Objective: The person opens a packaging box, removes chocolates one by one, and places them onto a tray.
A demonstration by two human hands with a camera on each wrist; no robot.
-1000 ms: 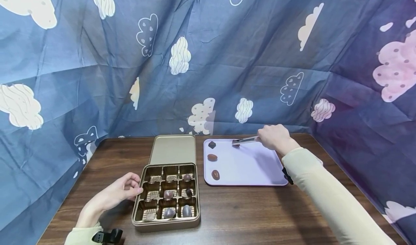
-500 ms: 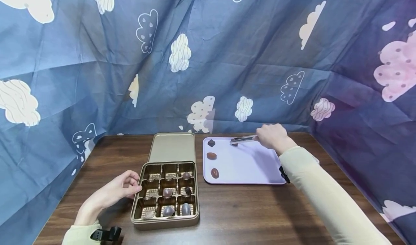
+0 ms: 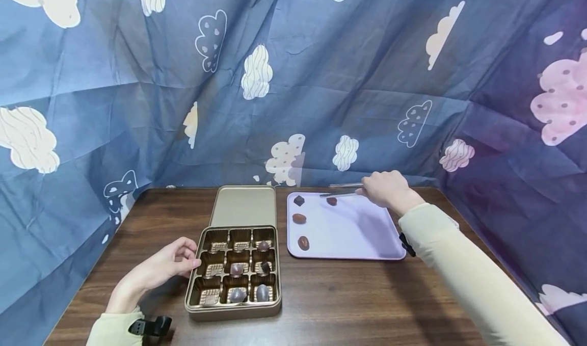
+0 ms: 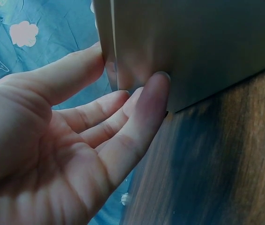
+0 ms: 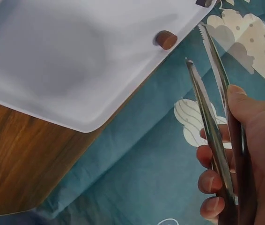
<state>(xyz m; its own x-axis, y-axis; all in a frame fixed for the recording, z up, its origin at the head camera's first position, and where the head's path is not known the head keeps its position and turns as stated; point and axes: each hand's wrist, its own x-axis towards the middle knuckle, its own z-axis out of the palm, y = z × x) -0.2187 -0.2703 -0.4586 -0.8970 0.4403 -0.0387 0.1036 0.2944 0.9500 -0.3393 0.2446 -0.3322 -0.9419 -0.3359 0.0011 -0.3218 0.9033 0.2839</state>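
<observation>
On the left of the table lies an open gold tin box (image 3: 234,313) divided into compartments, several with a chocolate in them. My left hand (image 3: 160,269) holds its left side, thumb at the rim and fingertips against the outer wall (image 4: 193,56). Metal tongs (image 5: 206,112) are gripped in my right hand (image 3: 387,189), their arms spread apart with nothing between them. Just below the tips, a small brown chocolate (image 3: 332,201) sits on the lilac tray (image 3: 353,234). Along the tray's left side are a dark angular chocolate (image 3: 299,201) and two brown oval chocolates (image 3: 299,218).
The gold lid (image 3: 245,206) lies flat behind the box. In the box, the left column and the back middle compartment hold no chocolate. Behind the wooden table (image 3: 330,305) hangs a blue cloud-print cloth (image 3: 302,91), close to the tray's back edge.
The tongs, earlier down at the small brown chocolate, have lifted and spread apart. That chocolate stays on the tray. My left hand has kept its place on the box.
</observation>
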